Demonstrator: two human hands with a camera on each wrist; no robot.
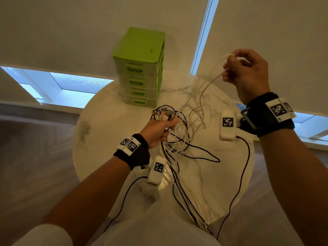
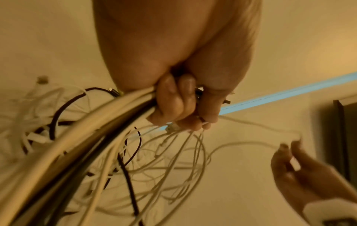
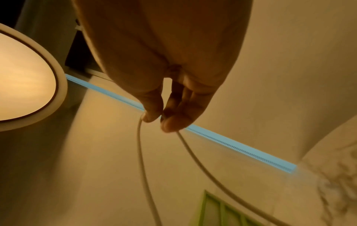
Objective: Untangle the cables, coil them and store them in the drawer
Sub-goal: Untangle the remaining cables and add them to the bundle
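Note:
My left hand grips a bundle of white and black cables near their plug ends, which stick up above the fist; the left wrist view shows its fingers curled round the bundle. The cables hang tangled over the round marble table and trail off its near edge. My right hand is raised high at the right and pinches a loop of one thin white cable that runs down into the tangle. The green drawer unit stands at the table's far side, all drawers closed.
White roller blinds cover the windows behind the table, with a bead chain hanging between them. Thin black leads from my wrist cameras cross the table's right side. A wooden floor surrounds the table.

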